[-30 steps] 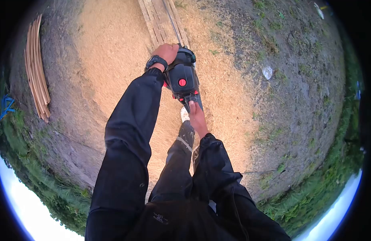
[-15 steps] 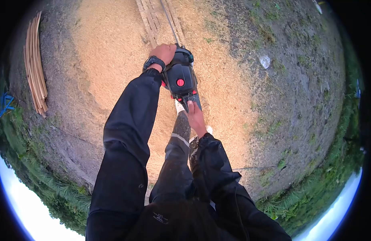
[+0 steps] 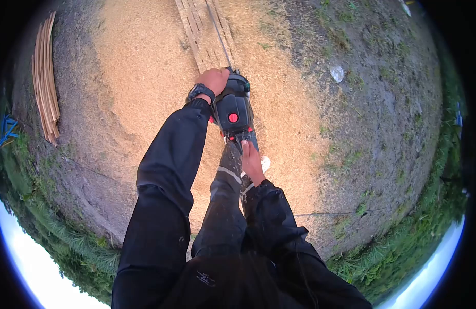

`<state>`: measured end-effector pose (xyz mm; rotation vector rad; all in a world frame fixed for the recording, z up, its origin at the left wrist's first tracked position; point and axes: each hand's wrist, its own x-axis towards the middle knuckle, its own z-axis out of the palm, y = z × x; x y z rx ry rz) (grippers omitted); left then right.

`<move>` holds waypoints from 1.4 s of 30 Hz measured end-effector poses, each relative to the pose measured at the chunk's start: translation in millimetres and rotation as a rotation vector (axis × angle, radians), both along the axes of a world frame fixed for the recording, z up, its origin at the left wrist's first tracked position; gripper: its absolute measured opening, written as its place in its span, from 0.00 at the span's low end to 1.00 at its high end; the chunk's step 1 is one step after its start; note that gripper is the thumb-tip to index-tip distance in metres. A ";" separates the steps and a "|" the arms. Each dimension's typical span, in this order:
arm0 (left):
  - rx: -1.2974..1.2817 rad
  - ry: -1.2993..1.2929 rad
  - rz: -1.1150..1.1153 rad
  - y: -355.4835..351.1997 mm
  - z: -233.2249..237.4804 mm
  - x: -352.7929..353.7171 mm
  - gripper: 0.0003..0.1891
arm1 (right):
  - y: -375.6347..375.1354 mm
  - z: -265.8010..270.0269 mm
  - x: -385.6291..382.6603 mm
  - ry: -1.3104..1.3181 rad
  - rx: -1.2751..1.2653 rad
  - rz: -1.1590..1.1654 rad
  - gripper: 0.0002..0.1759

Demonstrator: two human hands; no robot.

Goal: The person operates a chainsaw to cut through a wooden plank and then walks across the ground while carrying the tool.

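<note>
A black chainsaw with red details is in front of my legs, its long thin bar pointing away from me over a slotted wooden plank. My left hand, with a dark watch at the wrist, is closed round the front handle. At the rear handle, my right hand is wrapped with the thumb on top; its fingers are mostly hidden beneath.
Sawdust covers the ground around the plank. Long wooden strips lie stacked at the left. A crumpled clear plastic piece is on the dirt at the right. Something blue stands at the far left.
The chainsaw and both my hands have shifted slightly down in the view, toward my body. More of the plank shows beyond the saw. Both hands keep their hold.
</note>
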<state>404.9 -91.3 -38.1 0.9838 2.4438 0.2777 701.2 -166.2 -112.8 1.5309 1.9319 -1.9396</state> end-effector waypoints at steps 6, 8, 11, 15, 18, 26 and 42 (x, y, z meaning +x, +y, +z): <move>-0.028 -0.022 0.048 -20.5 -28.0 25.9 0.29 | -25.8 -9.1 39.7 0.040 0.014 -0.036 0.29; -0.041 -0.035 0.044 -24.3 -20.8 29.1 0.29 | -29.6 -9.8 41.8 0.031 0.033 -0.037 0.29; -0.031 -0.008 0.051 -7.8 -17.9 6.7 0.29 | -15.2 -14.5 16.9 0.033 0.054 -0.053 0.29; 0.001 0.029 0.020 6.0 -30.3 -28.7 0.31 | 5.9 9.3 -10.1 -0.072 -0.016 0.015 0.30; -0.043 -0.043 0.040 2.6 -9.2 -16.6 0.28 | 1.8 23.7 -3.3 -0.099 -0.026 -0.009 0.29; -0.104 -0.040 0.056 -23.4 -18.6 45.6 0.28 | -21.0 19.7 57.3 -0.080 -0.102 -0.002 0.30; -0.044 -0.022 0.072 -77.7 -21.9 161.0 0.32 | -67.9 5.3 168.3 -0.054 -0.022 0.046 0.31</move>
